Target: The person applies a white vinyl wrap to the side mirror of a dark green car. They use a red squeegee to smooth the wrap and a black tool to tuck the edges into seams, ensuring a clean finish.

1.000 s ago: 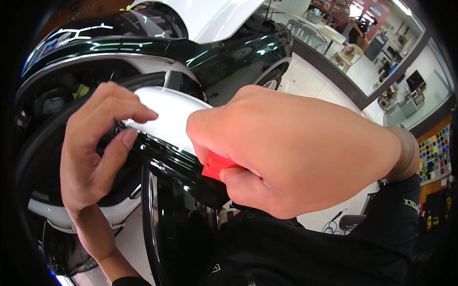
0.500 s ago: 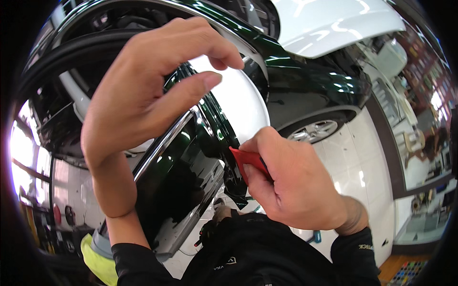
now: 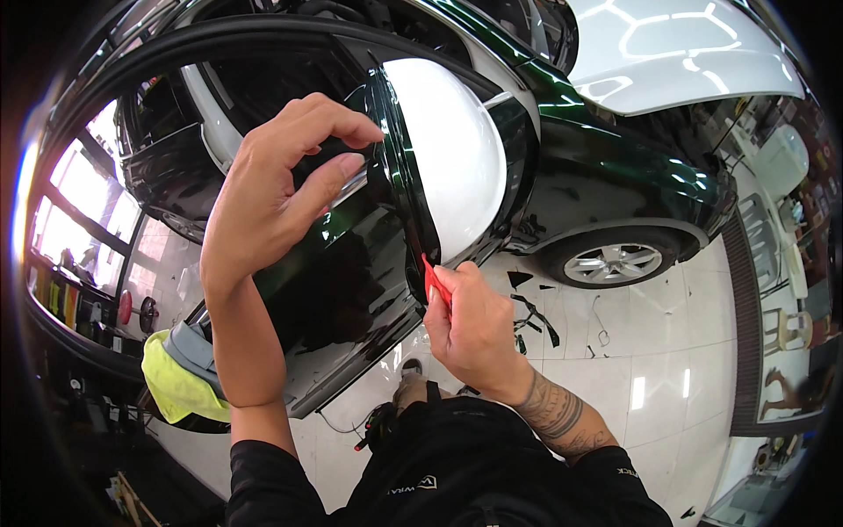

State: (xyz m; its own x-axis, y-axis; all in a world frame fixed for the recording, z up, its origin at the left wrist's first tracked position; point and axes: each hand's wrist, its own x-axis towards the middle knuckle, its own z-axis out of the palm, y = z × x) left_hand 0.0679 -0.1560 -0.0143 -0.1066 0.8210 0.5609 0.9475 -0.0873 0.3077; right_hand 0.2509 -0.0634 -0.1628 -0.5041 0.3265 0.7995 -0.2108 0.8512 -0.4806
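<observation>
My right hand [image 3: 474, 325] pinches a small red squeegee [image 3: 432, 279] between thumb and fingers. Its tip presses at the lower end of the dark glossy green edge [image 3: 406, 189] that borders the white cap of the side mirror [image 3: 452, 149]. My left hand [image 3: 281, 189] is raised at the left of the mirror, fingers curved and thumb apart, with a gap between them. The left fingertips are close to the green edge; whether they touch it I cannot tell. Behind the mirror stands the dark green car door [image 3: 342, 290].
To the right are the car's front fender [image 3: 606, 193] and wheel [image 3: 615, 262]. A white hood panel [image 3: 685, 53] is at the top right. Dark film scraps [image 3: 536, 325] lie on the tiled floor [image 3: 659, 351]. A yellow-green cloth [image 3: 180, 378] hangs at the lower left.
The view has pulled back, showing more floor and wheel. My right hand still holds the red squeegee at the mirror's lower end, its wrist turned. My left hand stays curved beside the mirror.
</observation>
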